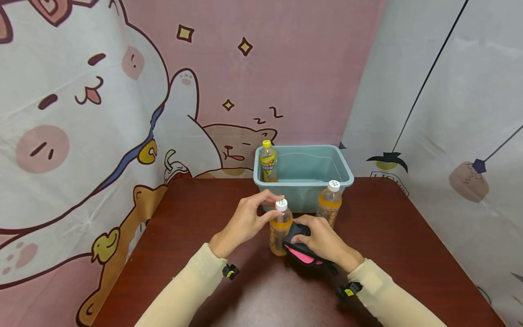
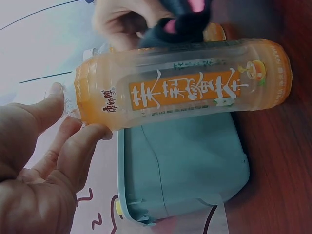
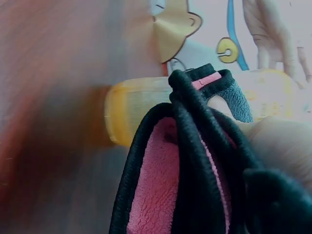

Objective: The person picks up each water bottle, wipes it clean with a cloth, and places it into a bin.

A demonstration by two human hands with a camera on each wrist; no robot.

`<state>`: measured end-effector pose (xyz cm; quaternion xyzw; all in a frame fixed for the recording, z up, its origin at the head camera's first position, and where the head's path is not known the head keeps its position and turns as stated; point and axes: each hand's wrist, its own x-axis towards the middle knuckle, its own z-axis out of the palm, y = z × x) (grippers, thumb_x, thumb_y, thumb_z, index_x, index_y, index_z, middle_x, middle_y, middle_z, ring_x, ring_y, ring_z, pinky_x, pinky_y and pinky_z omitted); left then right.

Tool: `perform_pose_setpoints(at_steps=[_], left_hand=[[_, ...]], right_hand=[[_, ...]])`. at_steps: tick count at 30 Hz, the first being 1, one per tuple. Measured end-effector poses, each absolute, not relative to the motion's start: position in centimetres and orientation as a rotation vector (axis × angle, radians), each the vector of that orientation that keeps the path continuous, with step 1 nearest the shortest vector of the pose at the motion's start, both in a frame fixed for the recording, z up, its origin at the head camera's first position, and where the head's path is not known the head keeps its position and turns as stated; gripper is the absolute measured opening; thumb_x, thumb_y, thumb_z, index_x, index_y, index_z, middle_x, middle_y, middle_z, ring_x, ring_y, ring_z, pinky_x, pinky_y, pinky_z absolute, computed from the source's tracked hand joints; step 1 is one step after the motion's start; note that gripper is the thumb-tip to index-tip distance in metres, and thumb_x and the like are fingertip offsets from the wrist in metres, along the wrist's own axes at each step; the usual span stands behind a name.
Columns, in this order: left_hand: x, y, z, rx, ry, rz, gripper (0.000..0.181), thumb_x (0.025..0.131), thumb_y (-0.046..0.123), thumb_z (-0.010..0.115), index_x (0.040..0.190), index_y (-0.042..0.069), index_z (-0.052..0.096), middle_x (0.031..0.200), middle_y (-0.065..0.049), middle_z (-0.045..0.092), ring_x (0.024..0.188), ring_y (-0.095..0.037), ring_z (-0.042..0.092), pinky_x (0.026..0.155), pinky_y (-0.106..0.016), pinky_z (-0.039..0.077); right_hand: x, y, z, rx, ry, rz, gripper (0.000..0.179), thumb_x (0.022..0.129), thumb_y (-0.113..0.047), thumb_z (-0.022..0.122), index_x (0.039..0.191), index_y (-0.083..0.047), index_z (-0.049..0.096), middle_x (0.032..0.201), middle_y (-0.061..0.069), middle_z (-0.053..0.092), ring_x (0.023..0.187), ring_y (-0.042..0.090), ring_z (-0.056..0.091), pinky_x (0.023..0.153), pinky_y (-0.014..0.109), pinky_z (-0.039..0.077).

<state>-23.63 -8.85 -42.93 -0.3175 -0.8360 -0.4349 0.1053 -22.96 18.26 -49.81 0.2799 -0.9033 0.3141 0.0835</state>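
Observation:
A clear plastic drink bottle (image 1: pixel 280 234) with an orange label and white cap stands upright on the table, in front of the bin. Thumb and fingers of my left hand (image 1: pixel 245 220) pinch it at the cap and neck; the left wrist view shows the bottle (image 2: pixel 190 83) from the side. My right hand (image 1: pixel 324 238) grips a folded cloth (image 1: pixel 304 250), dark grey with a black edge and pink inner side, against the bottle's right side. In the right wrist view the cloth (image 3: pixel 156 180) covers part of the bottle, and its folds hide some of my right fingers.
Behind, a light blue plastic bin (image 1: pixel 292 200) stands at the table's back edge. Inside it, at the left, is a yellow-capped bottle (image 1: pixel 268 165). A second white-capped orange bottle (image 1: pixel 329 204) stands before the bin's right front. Printed cloth walls (image 1: pixel 310 81) surround the reddish-brown table (image 1: pixel 184 227).

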Motion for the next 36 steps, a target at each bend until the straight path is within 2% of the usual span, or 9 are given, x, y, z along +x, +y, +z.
perform_pose_setpoints(at_steps=[9, 15, 23, 28, 36], left_hand=[[-23.6, -9.0, -43.0, -0.938, -2.465, -1.275, 0.041, 0.101, 0.015, 0.091, 0.139, 0.017, 0.075, 0.136, -0.005, 0.086, 0.122, -0.022, 0.085, 0.106, -0.041, 0.071], [-23.6, -8.9, -43.0, -0.950, -2.467, -1.296, 0.039, 0.103, 0.014, 0.089, 0.139, 0.017, 0.075, 0.137, -0.005, 0.086, 0.125, -0.023, 0.085, 0.109, -0.044, 0.070], [-23.7, -8.8, -42.9, -0.958, -2.456, -1.269, 0.040, 0.102, 0.014, 0.090, 0.139, 0.015, 0.075, 0.136, -0.006, 0.087, 0.122, -0.022, 0.086, 0.101, -0.041, 0.073], [-23.7, -8.8, -42.8, -0.965, -2.456, -1.263, 0.040, 0.102, 0.016, 0.090, 0.139, 0.016, 0.075, 0.136, -0.006, 0.086, 0.123, -0.022, 0.086, 0.101, -0.036, 0.072], [-23.5, -8.7, -42.5, -0.973, -2.447, -1.247, 0.039, 0.102, 0.015, 0.091, 0.137, 0.016, 0.075, 0.135, -0.006, 0.087, 0.122, -0.022, 0.086, 0.099, -0.034, 0.072]], right_hand=[[-22.7, 18.3, -47.1, 0.853, -2.633, 1.004, 0.048, 0.091, -0.018, 0.102, 0.135, -0.008, 0.085, 0.126, 0.004, 0.087, 0.100, 0.013, 0.076, 0.082, 0.026, 0.064], [-22.6, 18.4, -45.7, 0.878, -2.563, 1.020, 0.054, 0.091, -0.018, 0.102, 0.140, -0.007, 0.083, 0.131, 0.006, 0.087, 0.109, 0.019, 0.082, 0.087, 0.030, 0.069], [-22.5, 17.8, -43.9, 0.871, -2.505, 1.065, 0.060, 0.090, -0.021, 0.102, 0.144, -0.008, 0.081, 0.137, 0.007, 0.085, 0.116, 0.022, 0.084, 0.091, 0.034, 0.072], [-22.4, 17.8, -43.9, 0.852, -2.516, 1.078, 0.059, 0.089, -0.021, 0.103, 0.143, -0.009, 0.082, 0.137, 0.007, 0.085, 0.115, 0.021, 0.084, 0.090, 0.033, 0.071], [-22.4, 17.9, -44.1, 0.866, -2.491, 1.059, 0.059, 0.090, -0.022, 0.103, 0.143, -0.008, 0.082, 0.136, 0.009, 0.085, 0.111, 0.023, 0.083, 0.087, 0.031, 0.070]])
